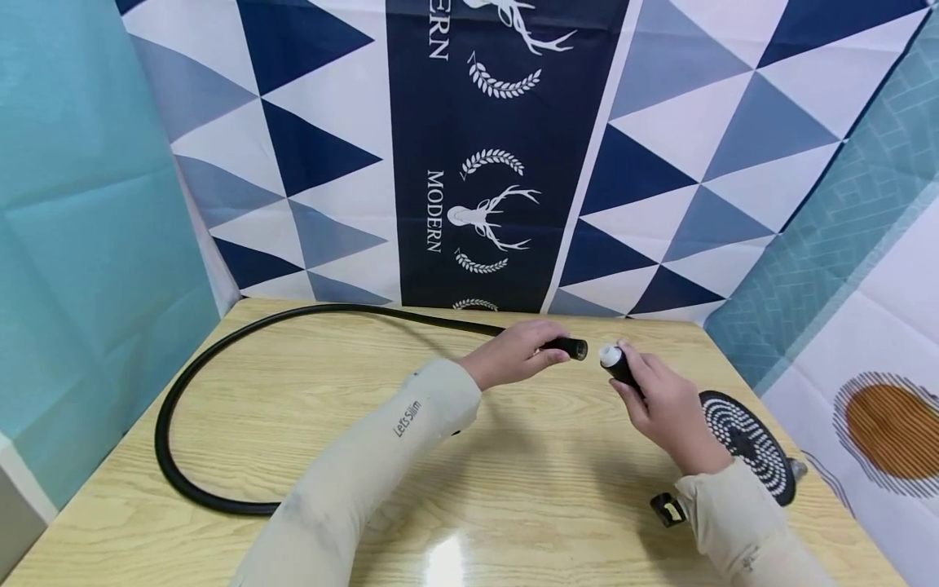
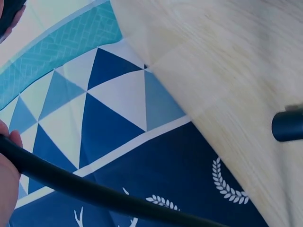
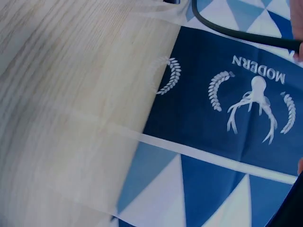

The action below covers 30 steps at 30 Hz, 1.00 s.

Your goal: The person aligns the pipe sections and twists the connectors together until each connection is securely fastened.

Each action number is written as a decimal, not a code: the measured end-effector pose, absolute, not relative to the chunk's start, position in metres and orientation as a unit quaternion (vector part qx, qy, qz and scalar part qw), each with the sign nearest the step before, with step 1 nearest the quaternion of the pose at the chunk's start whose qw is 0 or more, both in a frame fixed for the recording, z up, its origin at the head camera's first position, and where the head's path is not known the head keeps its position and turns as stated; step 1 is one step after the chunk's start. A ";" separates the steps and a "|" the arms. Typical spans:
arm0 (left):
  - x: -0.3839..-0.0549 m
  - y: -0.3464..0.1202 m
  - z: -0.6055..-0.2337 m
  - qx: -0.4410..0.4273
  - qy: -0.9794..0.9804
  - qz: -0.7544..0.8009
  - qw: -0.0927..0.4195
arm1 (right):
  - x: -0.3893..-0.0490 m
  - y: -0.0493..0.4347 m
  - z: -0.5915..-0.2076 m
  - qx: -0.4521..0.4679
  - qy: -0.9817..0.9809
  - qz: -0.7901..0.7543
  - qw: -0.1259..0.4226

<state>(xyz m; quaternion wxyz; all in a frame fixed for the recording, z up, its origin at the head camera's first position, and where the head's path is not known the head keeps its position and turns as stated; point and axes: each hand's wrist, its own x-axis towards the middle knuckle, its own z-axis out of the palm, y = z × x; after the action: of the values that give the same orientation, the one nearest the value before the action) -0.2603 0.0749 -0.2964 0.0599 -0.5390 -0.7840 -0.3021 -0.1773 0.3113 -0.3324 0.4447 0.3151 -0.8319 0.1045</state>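
Observation:
My left hand [image 1: 515, 355] grips a long black hose [image 1: 165, 424] just behind its tip. That tip points right, with a hollow round opening [image 1: 582, 350]. The hose loops back along the table's left side and passes under my left sleeve. Across a small gap, my right hand [image 1: 666, 409] holds a black cylinder [image 1: 622, 368] with a white round end facing the hose opening; its other end is hidden in the palm. The left wrist view shows the hose [image 2: 94, 190] running out from the fingers.
A round black shower head [image 1: 744, 447] with pale nozzles is behind my right wrist, near the table's right edge. A small black bracket-like piece [image 1: 667, 509] lies beside my right sleeve. In the left wrist view a short black cylindrical end [image 2: 288, 126] shows at the right. Patterned cloth [image 1: 323, 163] hangs behind the table.

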 end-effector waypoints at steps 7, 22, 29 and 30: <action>-0.259 0.077 -0.296 -0.540 -0.786 -0.299 0.040 | -0.167 0.307 -0.319 0.327 -0.821 0.030 0.466; -0.260 0.076 -0.300 -0.536 -0.797 -0.275 0.037 | -0.157 0.303 -0.295 0.383 -0.799 -0.059 0.460; -0.261 0.077 -0.298 -0.539 -0.793 -0.283 0.035 | -0.155 0.297 -0.286 0.399 -0.793 -0.097 0.449; -0.261 0.078 -0.298 -0.540 -0.793 -0.279 0.039 | -0.155 0.296 -0.285 0.397 -0.797 -0.105 0.443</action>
<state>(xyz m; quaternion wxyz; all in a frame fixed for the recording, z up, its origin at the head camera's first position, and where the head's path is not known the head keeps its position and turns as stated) -0.2613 0.0777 -0.2978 0.0385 -0.5399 -0.7933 -0.2787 -0.1549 0.2962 -0.2854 0.4426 0.3967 -0.7973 -0.1051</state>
